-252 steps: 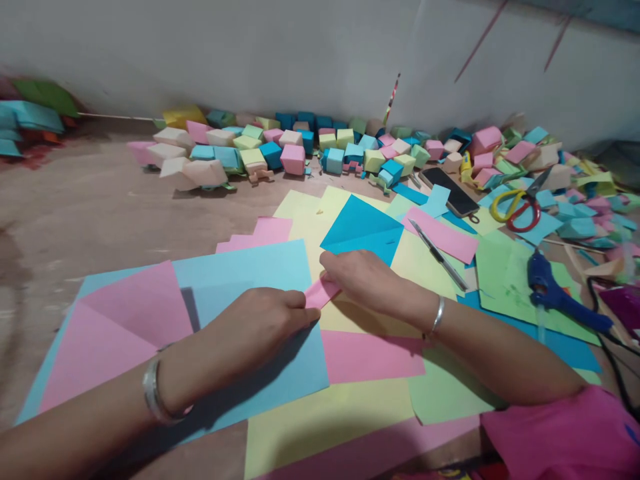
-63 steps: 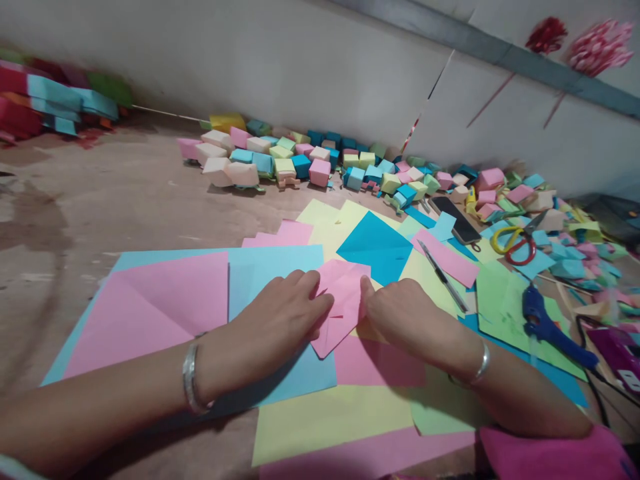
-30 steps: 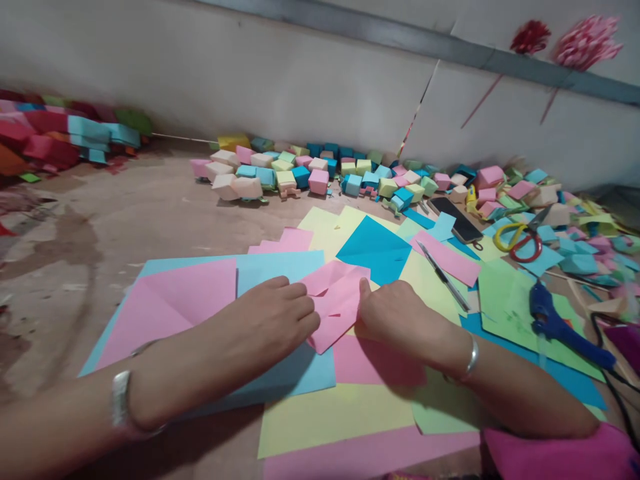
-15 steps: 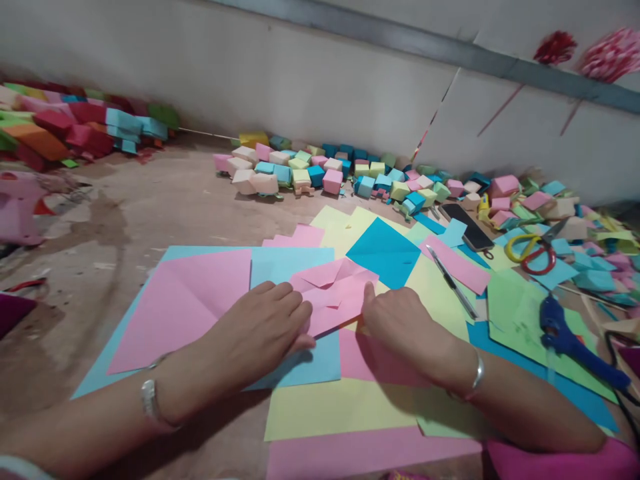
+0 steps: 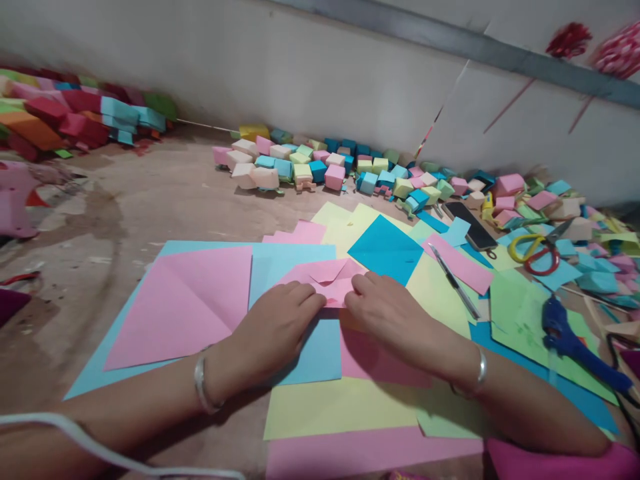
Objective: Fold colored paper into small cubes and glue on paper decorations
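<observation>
A small folded pink paper [image 5: 327, 277] lies on a light blue sheet [image 5: 280, 263] in the middle of the floor. My left hand [image 5: 273, 327] presses its near left edge with curled fingers. My right hand [image 5: 387, 313] presses the near right edge, fingers bent down on the fold. The fingertips of both hands almost meet over the paper. Each wrist wears a silver bangle. A large pink sheet [image 5: 183, 303] with creases lies to the left on the blue sheet.
Yellow, green, pink and blue sheets lie around. A pen [image 5: 454, 283], phone [image 5: 467, 225], scissors [image 5: 535, 248] and blue glue gun [image 5: 575, 337] lie to the right. Several folded paper cubes [image 5: 325, 170] line the wall. More paper stacks [image 5: 75, 120] sit far left.
Both hands drew together over the pink paper and folded its near part up, so it now looks smaller. The view shifted slightly.
</observation>
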### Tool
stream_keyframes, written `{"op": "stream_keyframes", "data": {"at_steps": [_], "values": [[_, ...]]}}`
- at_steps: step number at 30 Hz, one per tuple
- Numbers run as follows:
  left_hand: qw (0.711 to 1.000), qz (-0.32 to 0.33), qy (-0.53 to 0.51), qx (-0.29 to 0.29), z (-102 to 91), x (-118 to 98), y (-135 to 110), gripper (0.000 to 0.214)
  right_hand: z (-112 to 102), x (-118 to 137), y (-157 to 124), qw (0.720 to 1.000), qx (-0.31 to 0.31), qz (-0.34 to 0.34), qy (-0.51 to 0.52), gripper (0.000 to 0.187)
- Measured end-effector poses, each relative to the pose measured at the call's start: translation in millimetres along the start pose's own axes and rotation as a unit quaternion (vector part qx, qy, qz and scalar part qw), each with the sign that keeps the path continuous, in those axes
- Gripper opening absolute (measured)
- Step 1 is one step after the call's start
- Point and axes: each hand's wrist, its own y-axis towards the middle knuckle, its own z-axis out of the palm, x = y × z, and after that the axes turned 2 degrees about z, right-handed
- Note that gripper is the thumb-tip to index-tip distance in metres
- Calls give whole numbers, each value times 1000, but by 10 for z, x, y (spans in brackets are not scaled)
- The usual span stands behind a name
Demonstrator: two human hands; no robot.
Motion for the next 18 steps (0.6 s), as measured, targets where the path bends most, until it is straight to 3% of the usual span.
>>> {"op": "stream_keyframes", "data": {"at_steps": [3,10,18], "values": [[999,-29,-27,-18,0,37,20,22,75,-77,71,1000,10,2,20,18],[992,-115,-54,-8,12,193,34,23,92,-215,149,994,49,87,50,25],[992,-125,-19,-22,44,216,27,16,-38,-219,209,983,90,139,77,18]]}}
